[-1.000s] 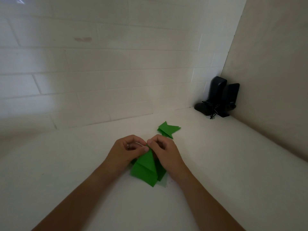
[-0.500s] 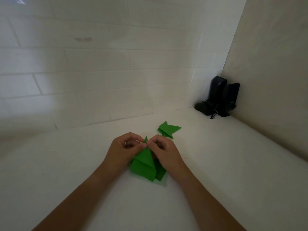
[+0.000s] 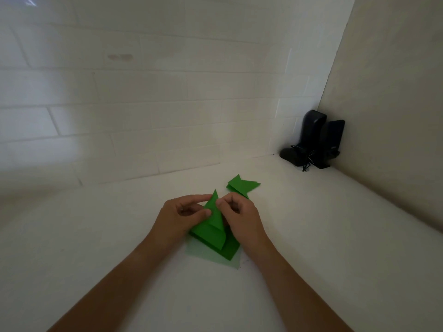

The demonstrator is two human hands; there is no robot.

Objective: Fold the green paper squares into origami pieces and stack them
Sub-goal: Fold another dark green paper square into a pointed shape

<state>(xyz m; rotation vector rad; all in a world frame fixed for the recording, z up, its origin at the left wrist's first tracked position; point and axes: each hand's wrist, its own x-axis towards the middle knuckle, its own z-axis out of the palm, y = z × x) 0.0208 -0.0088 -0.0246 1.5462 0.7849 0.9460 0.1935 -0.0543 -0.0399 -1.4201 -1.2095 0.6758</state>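
A green paper piece point(image 3: 214, 225), part-folded with a pointed tip up, is held between both hands in the middle of the white surface. My left hand point(image 3: 182, 216) pinches its left edge near the tip. From the right, my right hand point(image 3: 239, 215) pinches the same tip with curled fingers. Under the piece lies a small stack of flat green squares point(image 3: 230, 250), and a pale sheet point(image 3: 203, 255) shows beneath them. A pile of finished folded green pieces point(image 3: 242, 185) lies just beyond my right hand.
Two black speakers with a tangled cable point(image 3: 314, 142) stand in the far right corner. A white tiled wall point(image 3: 143, 104) runs along the back, and a beige wall point(image 3: 395, 116) closes the right side. The white counter point(image 3: 335, 236) stretches to both sides.
The paper's pointed tip has risen up between my fingertips and now stands clear above them. Both hands stayed in nearly the same place.
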